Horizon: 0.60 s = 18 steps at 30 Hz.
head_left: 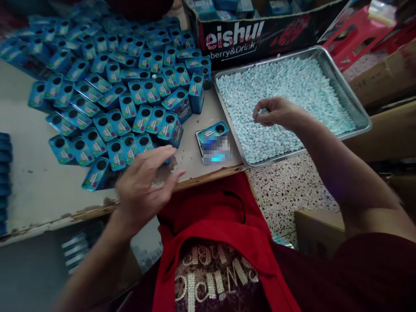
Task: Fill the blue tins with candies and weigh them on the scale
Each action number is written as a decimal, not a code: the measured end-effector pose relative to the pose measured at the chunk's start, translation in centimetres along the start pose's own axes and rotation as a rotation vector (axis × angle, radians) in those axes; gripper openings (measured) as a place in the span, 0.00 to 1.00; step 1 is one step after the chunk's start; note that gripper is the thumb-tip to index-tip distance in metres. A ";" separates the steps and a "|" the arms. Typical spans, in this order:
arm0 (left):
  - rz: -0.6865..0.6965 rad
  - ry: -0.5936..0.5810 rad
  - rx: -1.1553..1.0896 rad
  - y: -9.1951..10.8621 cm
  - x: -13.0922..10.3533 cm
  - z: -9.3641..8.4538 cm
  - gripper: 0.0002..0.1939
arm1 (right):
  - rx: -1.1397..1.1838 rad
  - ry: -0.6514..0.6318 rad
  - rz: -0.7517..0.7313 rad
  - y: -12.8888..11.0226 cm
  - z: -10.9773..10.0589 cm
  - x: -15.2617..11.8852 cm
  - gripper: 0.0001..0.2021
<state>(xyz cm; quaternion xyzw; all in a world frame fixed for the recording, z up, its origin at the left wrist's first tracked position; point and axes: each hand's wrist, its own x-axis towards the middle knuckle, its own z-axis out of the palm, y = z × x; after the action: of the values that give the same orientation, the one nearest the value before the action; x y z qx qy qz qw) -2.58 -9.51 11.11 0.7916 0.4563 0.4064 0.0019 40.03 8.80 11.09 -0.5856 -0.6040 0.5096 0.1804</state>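
My left hand (144,184) hovers at the table's front edge, thumb and fingers apart with nothing between them. Just beyond it stand many small blue boxes (115,154) with black round spots on their tops, packed in uneven rows. My right hand (271,112) is over a metal tray (362,126) of pale blue-white candies (276,86). Its fingers curl round towards the thumb; whatever they may pinch is too small or hidden to make out. Between my hands lies a flat, dark-edged item (212,141) with a blue printed top, its lower part blurred out.
Behind the tray stands a black printed carton (234,41) holding more blue packs. A red plastic stool (352,37) and brown cartons (386,78) are at the right. The table's worn wooden edge (208,177) runs before my red apron (211,203). Blue stacked pieces (4,182) sit far left.
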 end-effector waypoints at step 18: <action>-0.264 -0.150 -0.034 0.0 -2.8 4.9 0.34 | -0.743 -0.184 -0.587 -11.5 7.7 -1.3 0.06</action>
<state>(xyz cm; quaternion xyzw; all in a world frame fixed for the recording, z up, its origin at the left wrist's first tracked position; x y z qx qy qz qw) -0.09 -9.71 6.02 0.7527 0.5479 0.3503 0.1028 28.09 6.86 17.92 -0.3676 -0.8984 0.2366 0.0412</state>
